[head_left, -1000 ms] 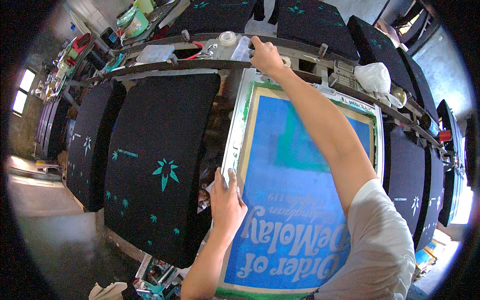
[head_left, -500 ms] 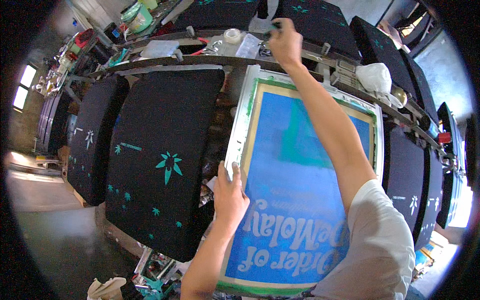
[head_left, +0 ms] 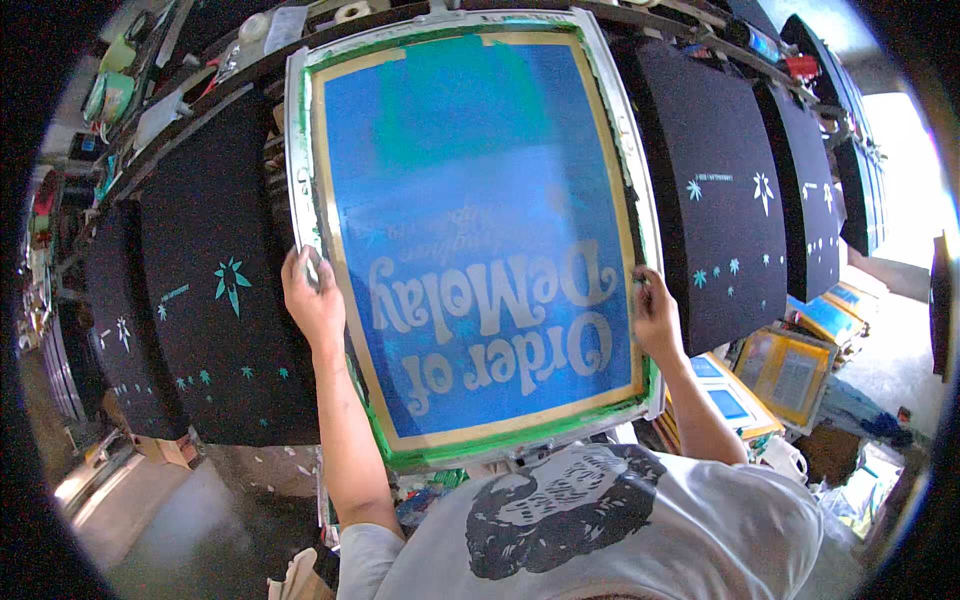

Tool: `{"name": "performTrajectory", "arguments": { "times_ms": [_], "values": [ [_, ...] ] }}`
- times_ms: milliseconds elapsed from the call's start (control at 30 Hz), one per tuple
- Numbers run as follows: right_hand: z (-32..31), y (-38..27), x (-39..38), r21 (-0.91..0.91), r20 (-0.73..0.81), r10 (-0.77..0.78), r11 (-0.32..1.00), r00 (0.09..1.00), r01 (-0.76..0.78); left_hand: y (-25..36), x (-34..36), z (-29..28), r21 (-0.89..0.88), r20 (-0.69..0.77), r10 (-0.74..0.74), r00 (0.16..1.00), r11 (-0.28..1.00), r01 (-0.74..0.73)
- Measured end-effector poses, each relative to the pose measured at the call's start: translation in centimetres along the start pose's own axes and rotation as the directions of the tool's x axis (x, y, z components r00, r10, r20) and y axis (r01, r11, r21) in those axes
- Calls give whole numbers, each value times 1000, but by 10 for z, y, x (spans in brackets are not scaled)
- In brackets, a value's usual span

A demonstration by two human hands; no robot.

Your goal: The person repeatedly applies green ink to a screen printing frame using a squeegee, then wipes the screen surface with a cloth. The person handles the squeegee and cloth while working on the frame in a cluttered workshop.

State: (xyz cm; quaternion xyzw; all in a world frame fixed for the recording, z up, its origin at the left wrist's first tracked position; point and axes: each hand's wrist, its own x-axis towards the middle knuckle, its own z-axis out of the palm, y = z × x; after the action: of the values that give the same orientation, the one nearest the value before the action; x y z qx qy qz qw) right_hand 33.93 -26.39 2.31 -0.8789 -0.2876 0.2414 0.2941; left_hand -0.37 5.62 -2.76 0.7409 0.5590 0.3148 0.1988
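Observation:
In front of me a screen printing frame (head_left: 480, 225) with a blue mesh lies with its near edge close to my body. Pale lettering, upside down to me, fills the mesh's near half, and a green patch covers part of the far end. Tan tape and green smears line its pale metal rim. My left hand (head_left: 315, 303) is closed around the left rim, thumb on top. Opposite it, my right hand (head_left: 656, 318) grips the right rim with bent fingers; their tips are partly hidden.
Black printed fabric panels stand on both sides, a left panel (head_left: 205, 270) and a right panel (head_left: 710, 190) nearest. Behind the frame runs a rail with a tape roll (head_left: 351, 12). More frames (head_left: 785, 372) lean at the lower right. A red object (head_left: 801, 68) sits at the far right.
My right hand has come back from the far shelf to the frame's right rim. My left hand stays on the left rim. The view has swung right and down.

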Motion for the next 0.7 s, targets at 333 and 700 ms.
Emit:
{"name": "performTrajectory", "arguments": {
  "times_ms": [333, 700],
  "values": [
    [-39, 104, -104, -266, -64, 95, 958, 993, -109, -11, -185, -94, 173, 143, -28, 989, 985, 3],
    [-39, 115, -109, -172, -7, 220, 961, 976, -217, -20, -209, -96, 169, 177, -62, 982, 985, 32]
  ]
}}
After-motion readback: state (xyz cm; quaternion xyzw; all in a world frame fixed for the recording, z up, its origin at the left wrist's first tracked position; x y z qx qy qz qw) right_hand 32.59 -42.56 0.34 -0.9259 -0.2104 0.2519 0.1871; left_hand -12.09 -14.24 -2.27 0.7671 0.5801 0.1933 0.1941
